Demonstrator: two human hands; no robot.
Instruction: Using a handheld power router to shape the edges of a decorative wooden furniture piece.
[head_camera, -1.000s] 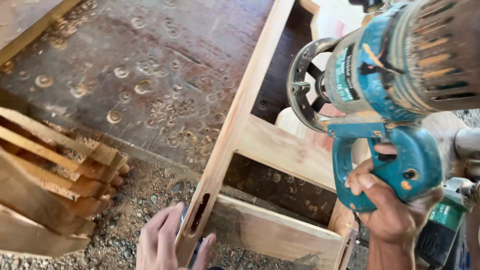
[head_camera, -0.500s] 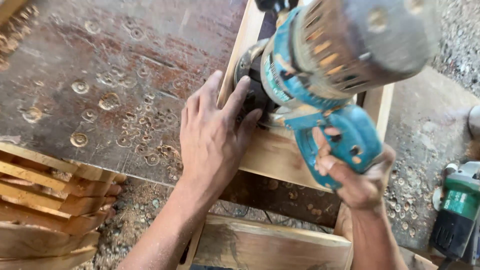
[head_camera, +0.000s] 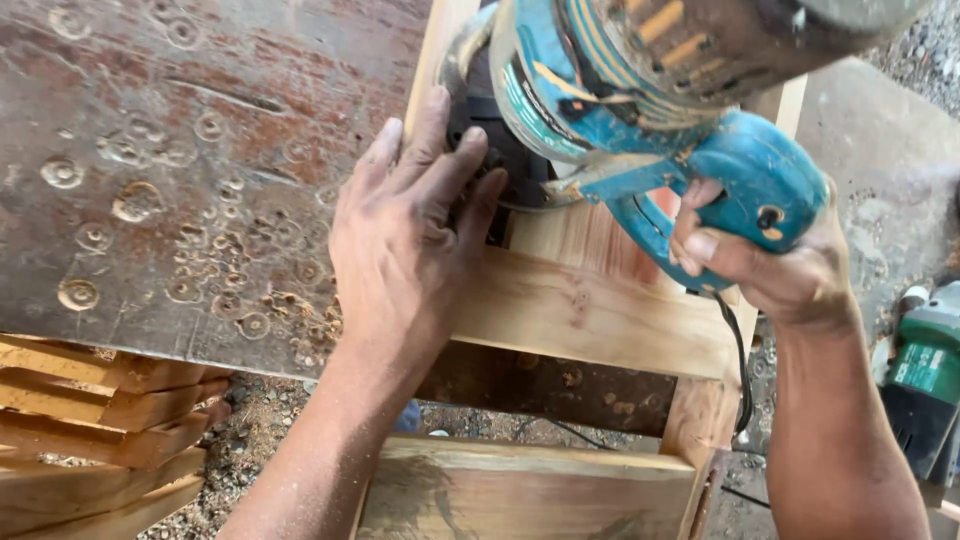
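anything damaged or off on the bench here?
Yes: the dark metal bench top is rusty and pocked with round drill rings, thickest near the wooden frame. The left hand lies flat right beside the front of the blue power tool that the right hand grips. Fingers sit close to it.

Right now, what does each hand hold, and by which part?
Right hand grips the teal power tool by its handle. Left hand lies flat by the tool's front on the wooden frame, gripping nothing.

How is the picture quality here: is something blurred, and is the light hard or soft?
Head view: soft daylight, no hard shadows or glare. The blue power tool is very near the lens, soft and cropped at top. The left hand and wooden frame are sharp.
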